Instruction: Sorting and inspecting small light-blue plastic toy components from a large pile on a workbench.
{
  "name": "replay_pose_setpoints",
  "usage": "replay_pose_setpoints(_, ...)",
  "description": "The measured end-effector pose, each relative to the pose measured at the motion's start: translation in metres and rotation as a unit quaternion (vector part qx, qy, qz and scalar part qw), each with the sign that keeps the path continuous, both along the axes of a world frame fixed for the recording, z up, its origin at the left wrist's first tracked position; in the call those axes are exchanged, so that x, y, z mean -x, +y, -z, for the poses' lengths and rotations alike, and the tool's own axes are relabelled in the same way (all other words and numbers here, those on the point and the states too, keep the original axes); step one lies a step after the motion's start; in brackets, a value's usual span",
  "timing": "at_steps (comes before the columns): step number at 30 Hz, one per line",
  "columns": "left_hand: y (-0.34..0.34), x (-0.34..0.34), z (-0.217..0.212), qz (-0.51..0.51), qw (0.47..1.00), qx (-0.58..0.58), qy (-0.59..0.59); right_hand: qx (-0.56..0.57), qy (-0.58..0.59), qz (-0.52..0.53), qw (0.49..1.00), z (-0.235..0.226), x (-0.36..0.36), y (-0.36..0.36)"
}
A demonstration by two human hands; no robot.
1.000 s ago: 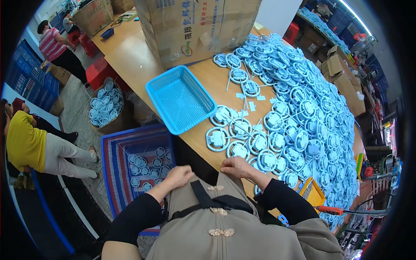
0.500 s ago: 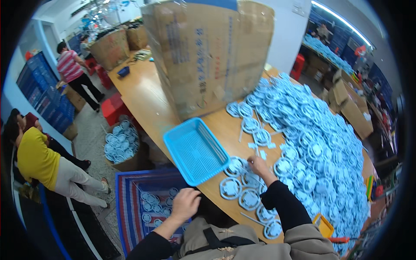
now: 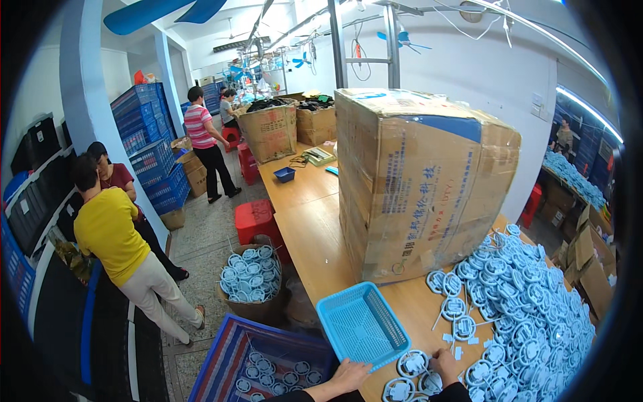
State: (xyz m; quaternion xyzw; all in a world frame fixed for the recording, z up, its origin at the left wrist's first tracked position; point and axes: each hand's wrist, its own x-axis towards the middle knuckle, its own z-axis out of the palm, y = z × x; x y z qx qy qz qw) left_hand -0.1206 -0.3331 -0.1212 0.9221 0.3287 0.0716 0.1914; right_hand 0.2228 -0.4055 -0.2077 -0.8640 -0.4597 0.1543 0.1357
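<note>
My left hand [image 3: 349,374] rests at the near edge of the wooden table [image 3: 315,228], fingers spread, just below a blue plastic basket [image 3: 362,325] that stands empty. My right hand [image 3: 446,362] lies on the table among round blue-and-white plastic parts [image 3: 414,362], its fingers touching them; I cannot see whether it grips one. A big heap of the same parts [image 3: 529,315] covers the table to the right. Only the hands and the ends of my dark sleeves show at the lower edge.
A large cardboard box [image 3: 415,187] stands on the table behind the basket. On the floor to the left sit a round bin [image 3: 251,278] and a striped bag [image 3: 268,362], both holding parts, and a red stool [image 3: 254,218]. A person in yellow [image 3: 107,228] stands nearby.
The view has tilted up from the table to the room. My right hand has drawn back from the parts near the basket toward the table's near edge. My left hand stays at the edge.
</note>
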Motion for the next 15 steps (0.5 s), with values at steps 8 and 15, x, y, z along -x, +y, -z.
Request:
replay_pose_setpoints(8, 0.009, -0.052, -0.015, 0.035, 0.995, -0.083, -0.048, 0.049, -0.090, -0.034, 0.994, -0.013, 0.009, -0.010)
replay_pose_setpoints(15, 0.043, -0.156, -0.068, 0.110, 0.981, 0.004, -0.157, -0.064, -0.012, 0.028, 0.997, -0.038, 0.005, 0.010)
